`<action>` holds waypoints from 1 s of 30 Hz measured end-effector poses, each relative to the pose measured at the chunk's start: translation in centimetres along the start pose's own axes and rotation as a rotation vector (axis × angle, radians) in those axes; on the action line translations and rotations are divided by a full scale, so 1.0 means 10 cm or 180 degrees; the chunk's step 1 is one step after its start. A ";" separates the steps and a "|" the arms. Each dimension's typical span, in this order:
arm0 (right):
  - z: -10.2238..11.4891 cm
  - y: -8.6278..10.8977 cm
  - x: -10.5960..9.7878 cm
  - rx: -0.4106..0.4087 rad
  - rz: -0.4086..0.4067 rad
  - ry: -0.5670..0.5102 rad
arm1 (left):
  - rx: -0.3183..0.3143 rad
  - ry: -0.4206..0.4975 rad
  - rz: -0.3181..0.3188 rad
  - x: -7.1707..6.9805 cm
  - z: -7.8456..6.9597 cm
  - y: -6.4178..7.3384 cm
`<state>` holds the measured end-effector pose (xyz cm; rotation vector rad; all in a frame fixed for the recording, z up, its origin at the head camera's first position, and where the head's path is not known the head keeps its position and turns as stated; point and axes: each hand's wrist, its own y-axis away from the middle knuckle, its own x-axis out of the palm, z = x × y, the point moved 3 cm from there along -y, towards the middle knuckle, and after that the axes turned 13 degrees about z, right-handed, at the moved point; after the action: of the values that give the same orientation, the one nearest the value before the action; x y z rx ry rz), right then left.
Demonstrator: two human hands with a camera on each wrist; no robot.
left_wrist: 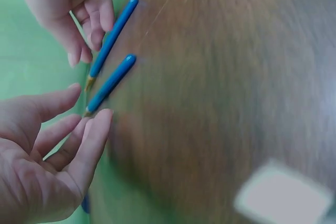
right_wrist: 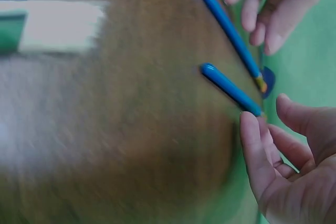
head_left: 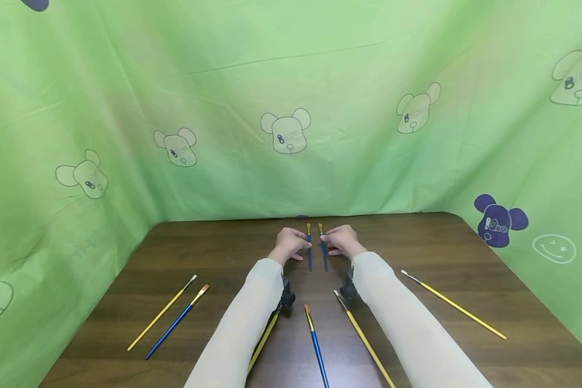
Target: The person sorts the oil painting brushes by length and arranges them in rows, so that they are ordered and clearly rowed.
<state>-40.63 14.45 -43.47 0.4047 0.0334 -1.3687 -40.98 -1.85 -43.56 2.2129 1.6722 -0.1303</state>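
Note:
Two blue-handled paintbrushes lie side by side at the far middle of the table, bristles toward the backdrop. My left hand (head_left: 290, 243) is at the left paintbrush (head_left: 309, 253), its thumb and fingers spread apart around the upper part. At the right paintbrush (head_left: 324, 256) is my right hand (head_left: 341, 241), with thumb and fingers likewise parted. In the left wrist view the left hand (left_wrist: 50, 156) shows a gap between thumb and fingertips; its brush's bristle end is partly hidden by the fingers. The right wrist view shows the right hand (right_wrist: 296, 156) loosely bent, not pinching its brush.
On the left lie a yellow paintbrush (head_left: 162, 312) and a blue one (head_left: 177, 330). Nearer me are a yellow brush (head_left: 264, 342) partly behind my left sleeve, a blue brush (head_left: 316, 345) and a yellow brush (head_left: 364, 338). Another yellow brush (head_left: 453, 304) lies right. A green backdrop (head_left: 233, 183) borders the table.

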 end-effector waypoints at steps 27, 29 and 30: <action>0.10 0.71 -0.38 -0.0783 0.0764 0.0811 | 0.0693 -0.0275 0.0973 -0.70 0.04 0.79; 0.08 0.79 -0.39 -0.0851 0.0780 0.0863 | 0.0716 -0.0314 0.0992 -0.76 0.08 0.87; 0.06 0.83 -0.39 -0.0874 0.0790 0.0888 | 0.0728 -0.0341 0.0997 -0.79 0.10 0.91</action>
<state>-33.62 19.14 -39.69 0.3525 0.3851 -1.0379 -34.53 -11.48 -40.09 2.5553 1.2904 -0.3666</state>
